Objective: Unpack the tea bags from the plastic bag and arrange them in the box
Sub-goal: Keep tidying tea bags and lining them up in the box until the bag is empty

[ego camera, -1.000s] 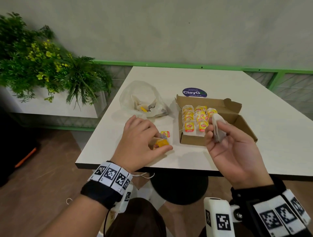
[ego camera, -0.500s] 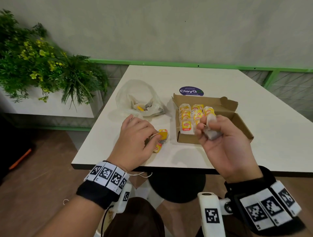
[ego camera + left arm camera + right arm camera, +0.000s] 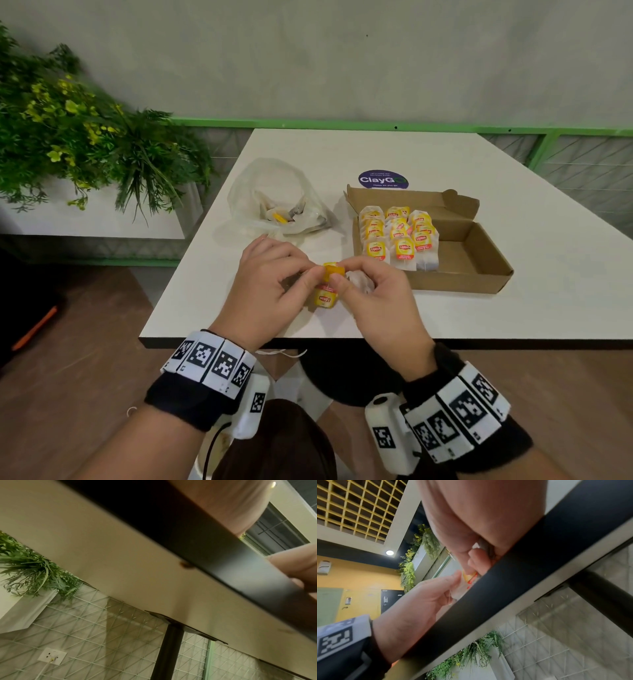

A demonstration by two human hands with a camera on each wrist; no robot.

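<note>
The right hand (image 3: 373, 294), apart a second ago, has closed in beside the left hand (image 3: 270, 287) – both now pinch one yellow tag (image 3: 334, 270) (a white tea bag (image 3: 359, 286) bunched in the right palm), short of the box (image 3: 479, 260), so placement is judged pending.

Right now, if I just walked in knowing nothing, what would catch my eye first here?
Probably the two hands meeting at the table's near edge: the left hand and right hand both pinch a yellow tea bag tag. Just beyond, an open cardboard box holds neat rows of yellow-labelled tea bags in its left part. To its left lies a clear plastic bag with a few more inside.
</note>
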